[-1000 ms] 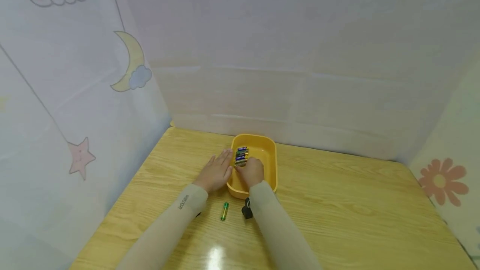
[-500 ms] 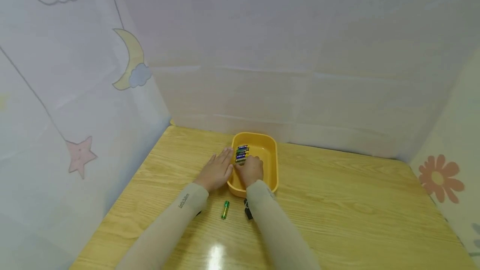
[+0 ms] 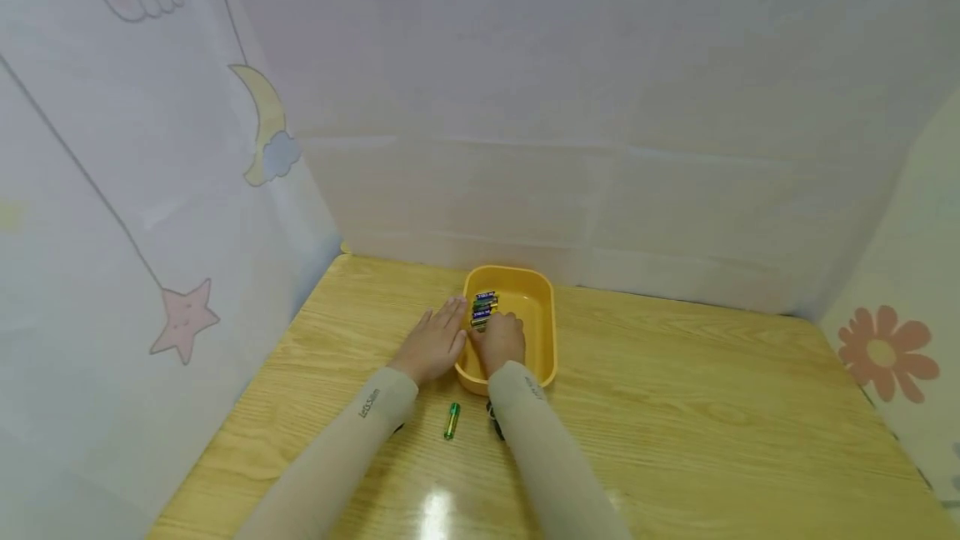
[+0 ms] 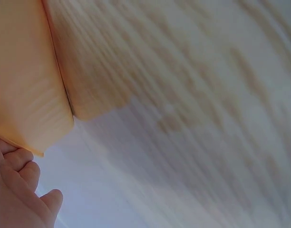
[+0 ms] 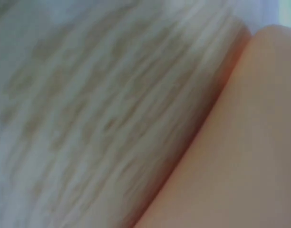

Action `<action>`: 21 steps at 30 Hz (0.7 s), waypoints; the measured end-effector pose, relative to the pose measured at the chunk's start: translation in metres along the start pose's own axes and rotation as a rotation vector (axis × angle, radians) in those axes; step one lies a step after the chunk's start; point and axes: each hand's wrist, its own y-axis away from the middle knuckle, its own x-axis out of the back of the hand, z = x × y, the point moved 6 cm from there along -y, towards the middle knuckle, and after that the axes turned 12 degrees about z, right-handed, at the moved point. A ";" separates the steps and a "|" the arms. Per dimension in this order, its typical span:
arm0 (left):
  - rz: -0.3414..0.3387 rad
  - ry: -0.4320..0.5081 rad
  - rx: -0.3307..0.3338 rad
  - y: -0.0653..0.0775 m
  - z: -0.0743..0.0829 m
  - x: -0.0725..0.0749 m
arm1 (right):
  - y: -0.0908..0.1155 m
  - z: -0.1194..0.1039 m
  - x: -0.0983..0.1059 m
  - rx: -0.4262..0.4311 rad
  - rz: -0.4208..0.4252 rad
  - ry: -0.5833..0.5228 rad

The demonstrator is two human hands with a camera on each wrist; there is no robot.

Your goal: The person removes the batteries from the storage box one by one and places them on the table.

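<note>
Left hand (image 3: 430,348): flat, fingers straight, resting against the left side of the yellow tray (image 3: 539,307); it grips nothing that shows and has scarcely shifted in the last second.
Loose battery (image 3: 452,422): green and gold, on the table (image 3: 675,415) in front of the tray, well apart from its wall, untouched as before.
Battery row (image 3: 484,300): side by side inside the tray, along its left wall; the order looks the same, the near end is partly covered.
Right hand (image 3: 502,342): inside the tray at the row's near end, fingers curled; whether they pinch a battery is hidden, so I cannot tell. It has barely moved, which suggests fine adjusting at the row rather than carrying.
Head view: alone shows the batteries, inside and in front of the tray.
Left wrist view: adds the tray's outer wall, with fingertips (image 4: 26,156) at its rim.
Right wrist view: only blurred wood grain beside a smooth surface, perhaps the tray's wall; no fingers or batteries.
</note>
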 end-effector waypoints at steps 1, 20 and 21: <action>-0.001 0.001 -0.001 0.000 0.000 0.000 | 0.000 0.000 -0.001 0.005 0.002 0.005; -0.011 0.013 0.001 0.000 0.003 0.002 | -0.001 -0.002 -0.001 0.014 0.047 0.063; -0.016 0.012 0.003 0.000 0.003 0.002 | -0.002 -0.001 -0.001 0.009 0.045 0.065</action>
